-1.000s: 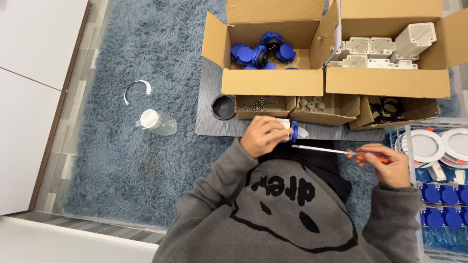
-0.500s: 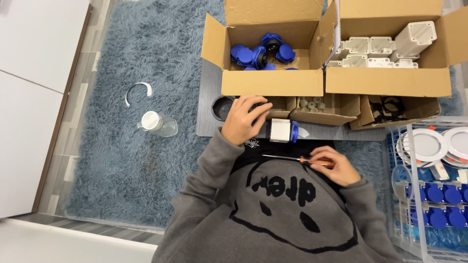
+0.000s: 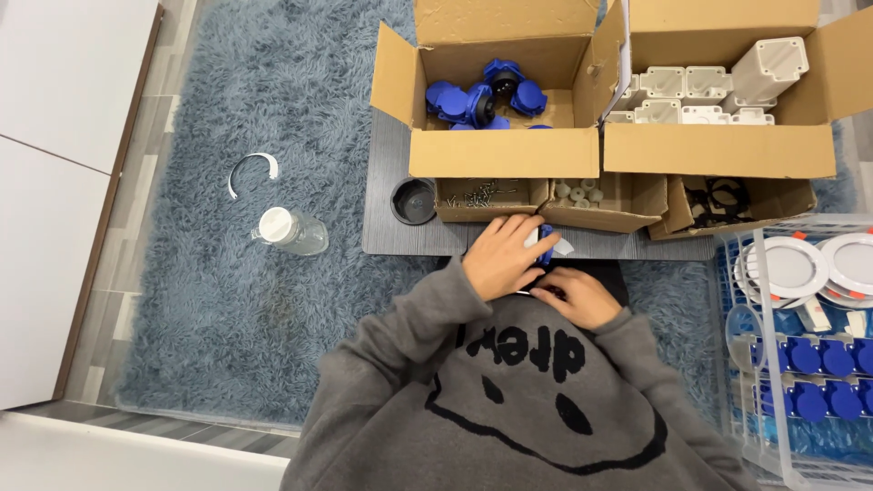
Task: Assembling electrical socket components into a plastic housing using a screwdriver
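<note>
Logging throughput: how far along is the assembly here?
Done: finished blue-and-white units fill the white wire basket at right. In hand: left hand covers a small blue-and-white socket piece, right hand beside it. Left: loose blue round caps and white plastic housings remain in the cardboard boxes.

1. Small white and blue socket part (image 3: pixel 544 245): mostly covered by the left hand (image 3: pixel 498 257), at the near edge of the grey board.
2. Right hand (image 3: pixel 582 297) lies just beside it, fingers curled; whatever it grips is hidden.
</note>
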